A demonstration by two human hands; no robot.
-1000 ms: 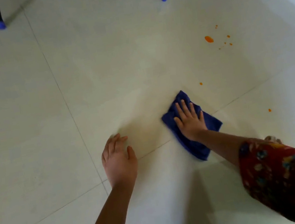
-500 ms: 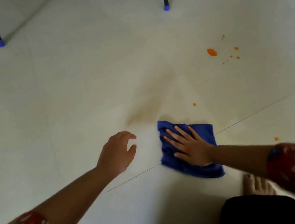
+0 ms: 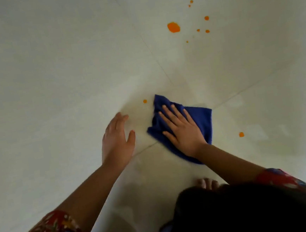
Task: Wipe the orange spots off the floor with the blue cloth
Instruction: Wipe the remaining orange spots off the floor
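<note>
Blue cloth (image 3: 200, 119) lies bunched on the pale floor (image 3: 42, 94), pinned flat by the right hand (image 3: 183, 131) with fingers spread straight, ready to push toward the small orange spot (image 3: 145, 101) just off its far corner. Left hand (image 3: 116, 140) rests open on the tile beside it, likely bracing. Bigger orange splatter (image 3: 173, 27) waits well beyond, another drop (image 3: 241, 134) to the right.

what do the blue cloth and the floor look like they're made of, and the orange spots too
Blue cloth: soft fabric, maybe microfibre, matte; it bunches into folds under the right hand.
Floor: large pale tiles, probably ceramic or stone, smooth with a faint sheen; thin straight joint lines cross it.
Orange spots: likely a liquid or paste; rounded, opaque drops with crisp edges.
</note>
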